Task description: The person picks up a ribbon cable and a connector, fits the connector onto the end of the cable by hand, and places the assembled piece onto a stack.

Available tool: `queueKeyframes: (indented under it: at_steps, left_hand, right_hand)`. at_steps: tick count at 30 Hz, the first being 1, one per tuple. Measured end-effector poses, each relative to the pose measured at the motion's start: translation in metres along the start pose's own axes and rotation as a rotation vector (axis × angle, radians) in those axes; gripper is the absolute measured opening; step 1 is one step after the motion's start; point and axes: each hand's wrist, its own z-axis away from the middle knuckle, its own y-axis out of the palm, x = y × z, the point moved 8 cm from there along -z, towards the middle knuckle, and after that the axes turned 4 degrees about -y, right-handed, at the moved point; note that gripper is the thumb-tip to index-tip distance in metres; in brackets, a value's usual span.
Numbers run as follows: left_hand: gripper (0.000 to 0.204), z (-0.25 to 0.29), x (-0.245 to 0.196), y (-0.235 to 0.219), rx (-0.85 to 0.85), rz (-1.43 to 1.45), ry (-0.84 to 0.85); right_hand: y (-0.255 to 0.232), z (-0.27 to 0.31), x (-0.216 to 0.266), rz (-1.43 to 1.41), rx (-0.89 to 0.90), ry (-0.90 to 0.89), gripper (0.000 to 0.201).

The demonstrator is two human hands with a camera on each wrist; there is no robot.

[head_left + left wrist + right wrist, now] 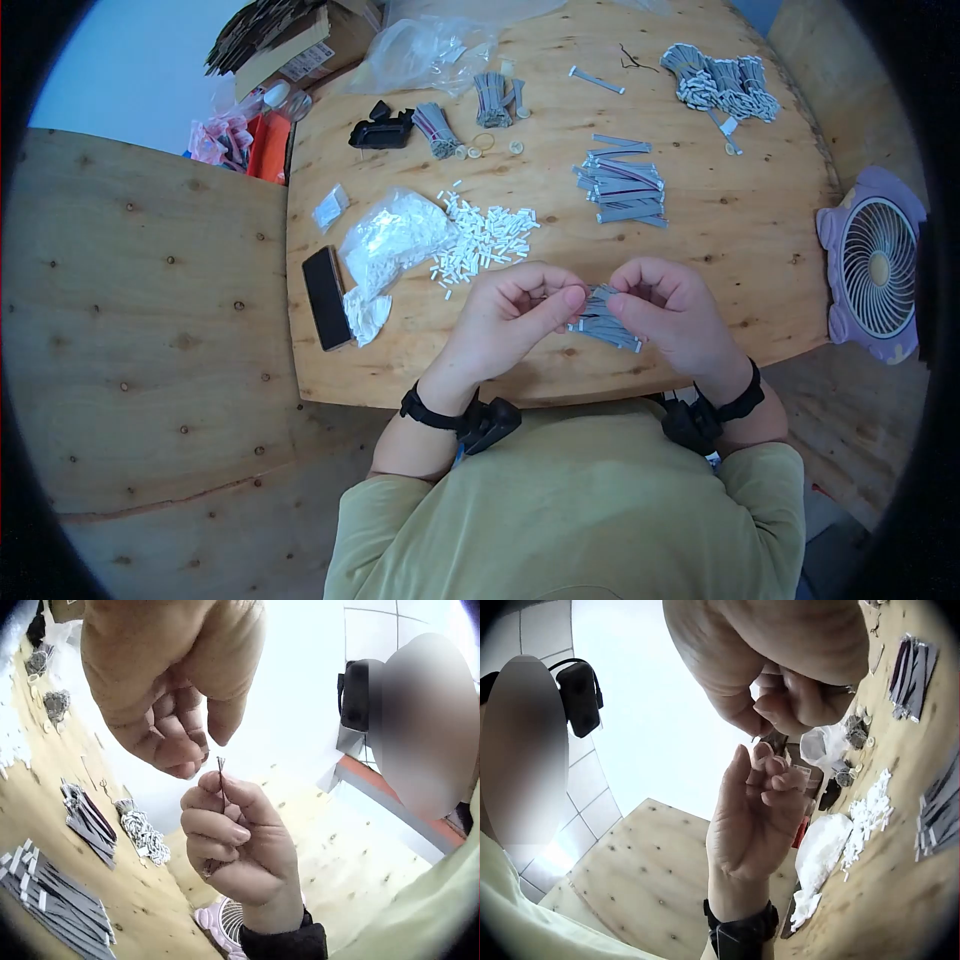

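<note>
My right hand (672, 308) pinches a thin ribbon cable (222, 780) between thumb and forefinger. The cable's end stands up past the fingertips, its wires slightly fanned. Facing it is my left hand (515, 310), fingers curled and fingertips close to that end. In the left wrist view, the left thumb (225, 720) is apart from the forefinger; I cannot tell whether the curled fingers hold a small part. A bundle of grey ribbon cables (608, 332) with white ends lies on the table just below both hands.
Small white connector pieces (490, 240) spill beside a clear plastic bag (395, 235). Another stack of grey ribbon cables (620, 185) lies farther back, tied bundles (720, 80) beyond it. A phone (326, 298) is at the left edge, a purple fan (876, 265) at the right.
</note>
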Motion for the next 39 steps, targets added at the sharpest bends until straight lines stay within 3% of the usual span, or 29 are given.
queueKeyframes:
  at_steps: [20, 26, 39]
  left_hand:
    - [0.014, -0.005, 0.003, 0.008, 0.002, 0.16, 0.005]
    - [0.014, -0.007, 0.006, 0.009, 0.02, 0.2, 0.001]
    - [0.013, -0.004, 0.004, 0.015, 0.124, 0.469, -0.142]
  right_hand:
    - [0.003, -0.002, 0.002, -0.023, -0.007, -0.092, 0.006]
    - [0.002, -0.004, -0.001, -0.013, -0.01, -0.029, 0.008]
    - [0.003, -0.001, 0.005, -0.033, 0.036, -0.077, 0.006]
